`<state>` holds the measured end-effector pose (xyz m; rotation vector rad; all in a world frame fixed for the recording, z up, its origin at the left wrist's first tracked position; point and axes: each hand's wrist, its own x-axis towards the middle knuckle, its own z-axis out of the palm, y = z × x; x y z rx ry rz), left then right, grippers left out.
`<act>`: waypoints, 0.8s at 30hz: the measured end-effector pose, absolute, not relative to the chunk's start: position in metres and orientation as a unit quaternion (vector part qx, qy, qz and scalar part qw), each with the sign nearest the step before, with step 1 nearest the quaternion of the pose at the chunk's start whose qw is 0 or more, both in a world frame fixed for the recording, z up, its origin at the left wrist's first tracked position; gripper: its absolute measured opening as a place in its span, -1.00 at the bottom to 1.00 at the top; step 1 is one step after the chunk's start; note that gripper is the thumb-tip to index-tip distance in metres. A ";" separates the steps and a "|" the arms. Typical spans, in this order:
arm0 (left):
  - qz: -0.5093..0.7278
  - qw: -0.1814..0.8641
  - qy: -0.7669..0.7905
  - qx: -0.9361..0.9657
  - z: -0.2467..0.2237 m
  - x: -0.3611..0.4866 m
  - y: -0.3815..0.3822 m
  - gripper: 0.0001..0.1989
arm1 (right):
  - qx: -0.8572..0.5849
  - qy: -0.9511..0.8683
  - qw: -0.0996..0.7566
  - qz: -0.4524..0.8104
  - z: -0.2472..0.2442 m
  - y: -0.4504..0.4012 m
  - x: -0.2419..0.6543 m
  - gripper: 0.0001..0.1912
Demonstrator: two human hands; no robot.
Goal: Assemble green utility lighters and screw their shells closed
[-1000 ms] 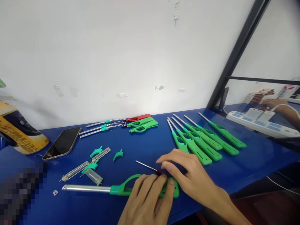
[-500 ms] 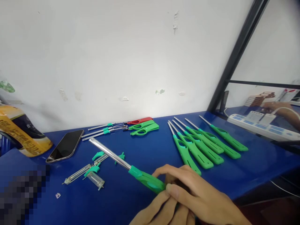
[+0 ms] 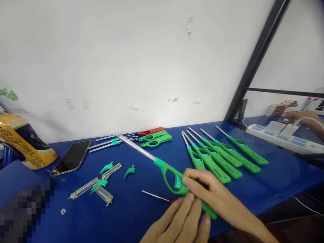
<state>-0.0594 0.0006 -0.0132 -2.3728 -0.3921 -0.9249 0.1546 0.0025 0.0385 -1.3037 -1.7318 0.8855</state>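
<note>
Both hands hold a green long-nosed lighter, its metal tube pointing up to the left and a teal trigger inside its loop. My right hand grips the handle from the right, thumb on the body near the loop. My left hand presses its fingers against the handle's near side; its thumb is hidden. Under the lighter lies a thin screwdriver, its red handle partly covered by my left hand. Left of it are loose teal triggers and clear fuel tanks.
Several green lighters lie side by side at right. At the back are opened lighters with red and green shells. A phone and yellow bottle are at left. Beyond the black frame are a power strip and another person's hand.
The lighter has moved up and right and turned, showing its loop and trigger. My left fingers have straightened along the handle. The screwdriver has come into view.
</note>
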 end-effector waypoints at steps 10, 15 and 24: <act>-0.322 0.199 -0.285 -0.881 -0.037 -0.062 0.006 -0.64 | -0.609 -0.598 0.477 0.212 0.017 0.020 0.156 -0.31; -0.321 0.191 -0.291 -0.881 -0.037 -0.063 0.005 -0.64 | -0.649 -0.604 0.442 0.140 0.015 0.023 0.157 -0.14; -0.343 0.176 -0.306 -0.870 -0.042 -0.060 0.004 -0.66 | -0.663 -0.660 0.347 0.065 0.016 0.026 0.160 -0.36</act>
